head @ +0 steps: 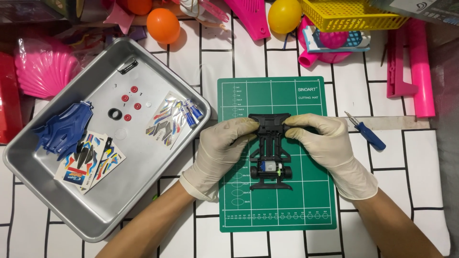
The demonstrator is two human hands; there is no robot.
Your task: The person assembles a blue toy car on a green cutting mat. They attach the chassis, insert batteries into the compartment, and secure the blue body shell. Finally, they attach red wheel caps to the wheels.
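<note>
A black toy car chassis [270,152] with a small silver motor at its rear lies on a green cutting mat [306,200]. My left hand [221,148], in a pale glove, grips the chassis's front left corner. My right hand [325,141], also gloved, pinches the front right corner, fingertips pressed against a black wheel or part there. Both hands rest on the mat.
A metal tray [71,200] at the left holds a blue car body [64,128], sticker sheets [91,160], small red hubs [130,102] and a black tyre [115,113]. A blue-handled screwdriver [368,133] lies right of the mat. Pink, orange and yellow toys crowd the far edge.
</note>
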